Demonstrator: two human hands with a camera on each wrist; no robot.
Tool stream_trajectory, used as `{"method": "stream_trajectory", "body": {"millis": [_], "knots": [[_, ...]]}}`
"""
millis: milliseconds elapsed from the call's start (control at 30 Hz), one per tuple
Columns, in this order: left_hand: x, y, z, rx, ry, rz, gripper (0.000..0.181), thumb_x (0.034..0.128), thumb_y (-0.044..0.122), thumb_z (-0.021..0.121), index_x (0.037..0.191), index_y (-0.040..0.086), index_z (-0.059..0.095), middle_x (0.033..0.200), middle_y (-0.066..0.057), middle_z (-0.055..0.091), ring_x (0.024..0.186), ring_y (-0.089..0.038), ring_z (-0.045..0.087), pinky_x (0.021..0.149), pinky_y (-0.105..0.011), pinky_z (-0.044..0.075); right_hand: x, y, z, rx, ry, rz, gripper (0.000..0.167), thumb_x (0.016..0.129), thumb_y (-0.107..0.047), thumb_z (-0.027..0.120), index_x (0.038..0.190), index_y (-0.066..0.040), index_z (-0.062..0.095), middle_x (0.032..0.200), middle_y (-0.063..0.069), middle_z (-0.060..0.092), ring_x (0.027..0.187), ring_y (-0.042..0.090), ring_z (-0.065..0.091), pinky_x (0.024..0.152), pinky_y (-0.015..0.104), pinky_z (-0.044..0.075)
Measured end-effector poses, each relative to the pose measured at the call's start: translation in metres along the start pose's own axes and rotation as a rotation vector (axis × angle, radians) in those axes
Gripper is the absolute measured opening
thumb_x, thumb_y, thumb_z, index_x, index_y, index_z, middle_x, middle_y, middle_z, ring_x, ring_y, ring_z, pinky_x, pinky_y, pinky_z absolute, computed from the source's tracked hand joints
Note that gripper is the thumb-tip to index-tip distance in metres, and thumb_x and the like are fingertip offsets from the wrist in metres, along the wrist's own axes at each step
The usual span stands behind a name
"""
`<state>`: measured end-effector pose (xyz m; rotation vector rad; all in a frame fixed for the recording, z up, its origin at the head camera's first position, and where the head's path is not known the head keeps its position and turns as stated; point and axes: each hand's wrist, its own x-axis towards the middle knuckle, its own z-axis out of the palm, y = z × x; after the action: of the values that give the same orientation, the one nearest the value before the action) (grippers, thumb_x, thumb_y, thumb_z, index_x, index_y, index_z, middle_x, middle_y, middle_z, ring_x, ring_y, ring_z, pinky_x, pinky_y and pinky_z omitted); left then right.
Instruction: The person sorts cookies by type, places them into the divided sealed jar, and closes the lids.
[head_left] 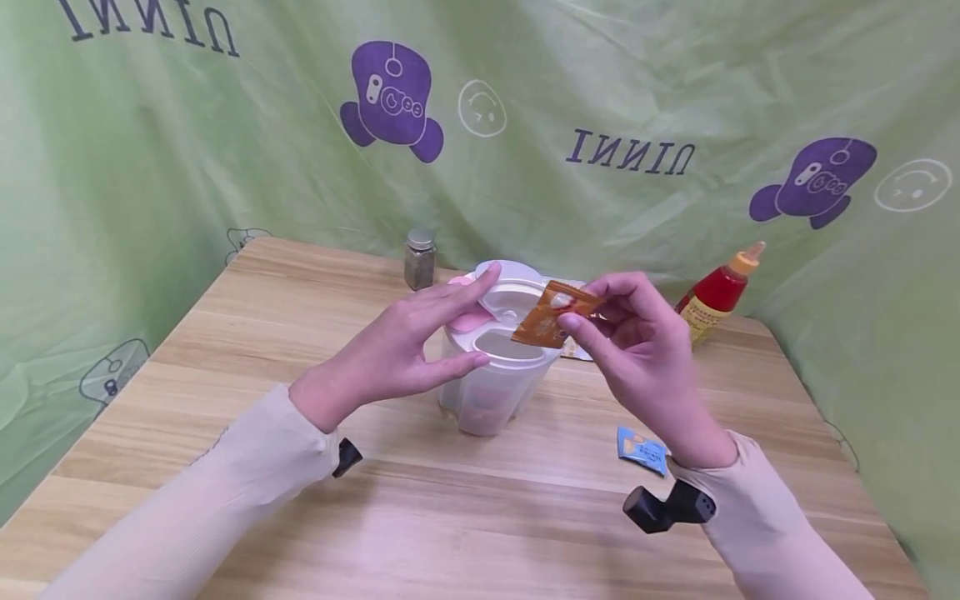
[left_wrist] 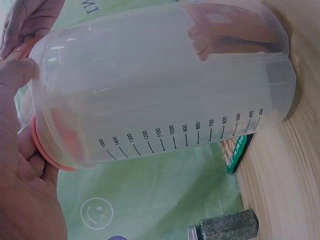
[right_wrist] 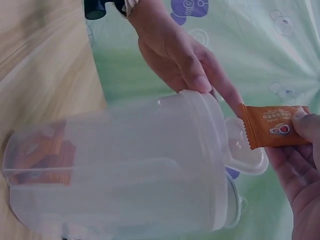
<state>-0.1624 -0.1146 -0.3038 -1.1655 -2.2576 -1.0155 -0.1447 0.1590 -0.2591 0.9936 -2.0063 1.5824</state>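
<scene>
A translucent plastic storage container [head_left: 491, 396] stands upright on the table, one flip cap [head_left: 512, 293] raised over its opening. Measuring marks run down its side in the left wrist view, and orange packets [right_wrist: 40, 152] lie at its bottom. Over that opening my right hand [head_left: 645, 342] pinches an orange snack packet [head_left: 551, 312] between thumb and fingers. My left hand [head_left: 397, 346] is at the container's left side, fingers extended by the raised cap and thumb resting on the rim. A blue packet [head_left: 642, 450] lies on the table below my right hand.
A small spice jar [head_left: 420, 260] of dark contents stands behind and left of the container. To the right is a red sauce bottle [head_left: 716, 296] with an orange tip. Another package [left_wrist: 236, 152], partly hidden, is behind the container. A green curtain [head_left: 525, 108] hangs behind the table [head_left: 420, 525].
</scene>
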Motion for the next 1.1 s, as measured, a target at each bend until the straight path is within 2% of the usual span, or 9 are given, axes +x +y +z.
{"method": "stream_trajectory", "body": {"millis": [167,333,433,667,867,1100], "knots": [[0.002,0.000,0.000,0.003,-0.003,0.011,0.085,0.0924,0.024,0.080,0.164,0.010,0.036,0.148,-0.010,0.065,0.147,-0.029,0.054,0.127,-0.047,0.039,0.000,0.006,0.009,-0.060,-0.048,-0.028,0.029,0.084,0.019,0.075,0.106,0.018,0.056,0.104,-0.008,0.067,0.085,0.003,0.069,0.073,0.016,0.063],[0.004,0.001,0.000,-0.005,-0.015,0.003,0.085,0.0929,0.024,0.080,0.163,0.010,0.036,0.150,-0.010,0.063,0.147,-0.028,0.053,0.128,-0.046,0.039,-0.003,0.010,0.016,-0.084,-0.098,-0.020,0.029,0.081,0.022,0.075,0.104,0.015,0.059,0.098,0.012,0.069,0.090,0.002,0.072,0.079,0.020,0.065],[0.003,0.002,0.000,-0.007,-0.016,-0.004,0.085,0.0926,0.024,0.080,0.163,0.009,0.036,0.152,-0.009,0.062,0.148,-0.027,0.053,0.128,-0.045,0.039,-0.004,0.012,0.017,-0.085,-0.135,-0.008,0.026,0.082,0.021,0.075,0.103,0.012,0.062,0.095,0.019,0.070,0.090,0.001,0.072,0.079,0.021,0.065],[0.001,0.002,-0.001,0.006,-0.005,-0.002,0.085,0.0925,0.023,0.080,0.163,0.009,0.036,0.151,-0.009,0.062,0.147,-0.027,0.053,0.127,-0.045,0.041,-0.006,0.011,0.016,-0.073,-0.182,0.019,0.017,0.086,0.014,0.076,0.099,0.006,0.070,0.095,0.015,0.073,0.086,0.003,0.070,0.076,0.020,0.065],[0.001,0.001,-0.001,0.001,-0.010,-0.003,0.084,0.0928,0.023,0.080,0.163,0.010,0.036,0.146,-0.006,0.067,0.147,-0.028,0.053,0.127,-0.045,0.041,-0.007,0.011,0.014,-0.081,-0.223,0.031,0.017,0.086,0.014,0.076,0.097,0.001,0.074,0.098,0.012,0.074,0.095,0.007,0.067,0.081,0.021,0.065],[0.001,0.001,-0.001,0.003,-0.015,-0.011,0.084,0.0930,0.024,0.080,0.163,0.010,0.036,0.155,-0.007,0.059,0.147,-0.027,0.053,0.126,-0.044,0.042,-0.009,0.015,0.010,-0.233,-0.274,-0.040,0.019,0.083,0.009,0.082,0.092,-0.007,0.081,0.104,0.007,0.075,0.105,0.011,0.067,0.086,0.014,0.057]]}}
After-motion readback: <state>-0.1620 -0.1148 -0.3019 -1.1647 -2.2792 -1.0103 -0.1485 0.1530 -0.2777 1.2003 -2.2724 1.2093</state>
